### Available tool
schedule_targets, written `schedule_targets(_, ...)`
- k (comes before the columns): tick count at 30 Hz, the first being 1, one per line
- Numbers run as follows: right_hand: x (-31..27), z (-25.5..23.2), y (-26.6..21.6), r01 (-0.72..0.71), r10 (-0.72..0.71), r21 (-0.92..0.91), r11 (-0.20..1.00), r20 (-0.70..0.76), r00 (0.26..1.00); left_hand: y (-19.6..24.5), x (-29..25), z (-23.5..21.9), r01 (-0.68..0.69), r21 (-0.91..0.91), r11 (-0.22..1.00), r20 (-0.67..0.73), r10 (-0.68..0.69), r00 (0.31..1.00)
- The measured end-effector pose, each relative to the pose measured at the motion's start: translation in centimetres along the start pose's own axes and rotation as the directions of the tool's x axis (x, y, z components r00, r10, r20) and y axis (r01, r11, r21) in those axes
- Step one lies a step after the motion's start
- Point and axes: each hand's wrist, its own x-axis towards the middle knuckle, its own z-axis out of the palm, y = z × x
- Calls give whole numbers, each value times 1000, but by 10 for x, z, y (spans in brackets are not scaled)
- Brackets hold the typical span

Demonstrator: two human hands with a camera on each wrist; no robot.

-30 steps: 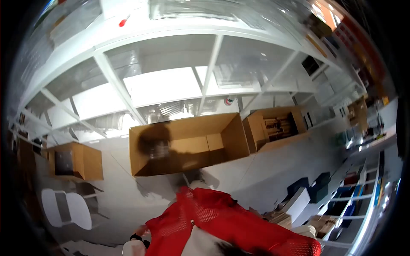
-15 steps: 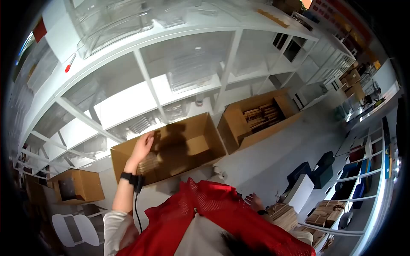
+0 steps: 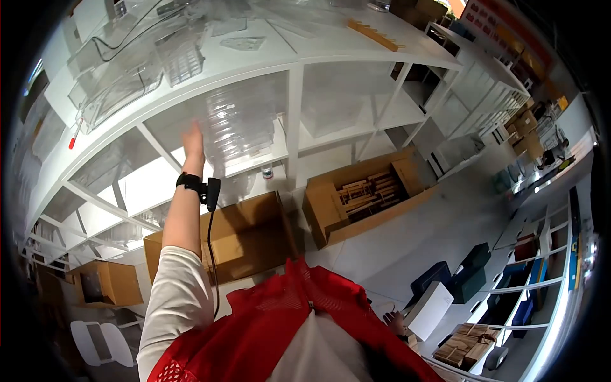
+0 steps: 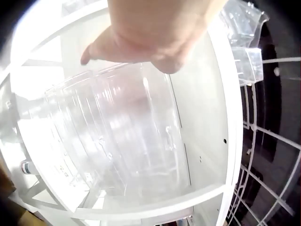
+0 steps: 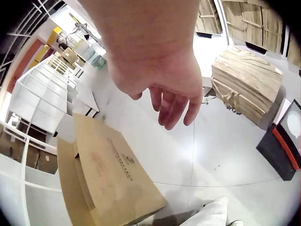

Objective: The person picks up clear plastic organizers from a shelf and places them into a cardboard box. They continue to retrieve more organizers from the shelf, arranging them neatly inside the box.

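My left hand (image 3: pixel 194 141) reaches into a compartment of the white shelf unit, right beside a stack of clear plastic trays (image 3: pixel 238 124). In the left wrist view the hand (image 4: pixel 150 40) overlaps the top edge of the clear trays (image 4: pixel 127 127), thumb stretched out and the other fingers mostly hidden behind the palm. My right hand (image 3: pixel 394 320) hangs low at my side, holding nothing. Seen from the right wrist, its fingers (image 5: pixel 176 110) dangle loosely above the grey floor.
Below the shelf stands an open cardboard box (image 3: pixel 248 239); to its right another cardboard box (image 3: pixel 318 213) contains wooden pieces (image 3: pixel 372 191). Clear plastic pieces lie on the white shelf top (image 3: pixel 273 48). A white chair (image 3: pixel 102 344) stands at lower left, tied wooden bundles (image 3: pixel 468 344) at lower right.
My left hand came up into view over the large cardboard box, then moved forward and up to the trays in the shelf. The right hand stays low at my side. The head view has shifted.
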Motion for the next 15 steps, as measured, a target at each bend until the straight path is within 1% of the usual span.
schedule_targets(2, -22, 23, -5, 35, -35, 2, 999, -41, 999, 11, -15, 6, 218, -198, 956, 122, -197, 973)
schedule_targets(3, -35, 36, -7, 52, -51, 1, 999, -62, 997, -19, 14, 10, 96, -223, 970, 184, -55, 981)
schedule_targets(4, -42, 45, -10, 58, -58, 1, 998, -73, 996, -24, 13, 15, 54, -210, 976, 170, -19, 985)
schedule_targets(6, -48, 59, -14, 39, -40, -27, 999, -51, 998, -34, 7, 22, -25, -184, 983, 133, 50, 990)
schedule_targets(7, -48, 64, -17, 27, -28, -41, 999, -36, 999, -25, -4, 23, 78, -54, 995, 103, -72, 992)
schedule_targets(8, -45, 72, -21, 12, -13, -66, 998, -11, 1000, -17, -17, 37, 295, 101, 950, -126, -282, 951)
schedule_targets(10, -35, 86, -30, -12, 17, -113, 993, 43, 999, -22, -27, 44, 307, -114, 945, -116, -319, 941)
schedule_targets(11, -30, 94, -37, -22, 32, -136, 990, 71, 997, -14, -37, 47, 365, -286, 886, -37, -391, 920)
schedule_targets(12, -23, 100, -44, -29, 46, -158, 987, 101, 994, 1, -48, 48, 418, -442, 793, 54, -442, 895)
schedule_targets(13, -17, 104, -52, -29, 52, -180, 983, 122, 991, 8, -53, 47, 463, -579, 671, 151, -470, 870)
schedule_targets(15, 2, 106, -66, -30, 66, -218, 975, 161, 985, 2, -42, 44, 493, -599, 631, 252, -436, 864)
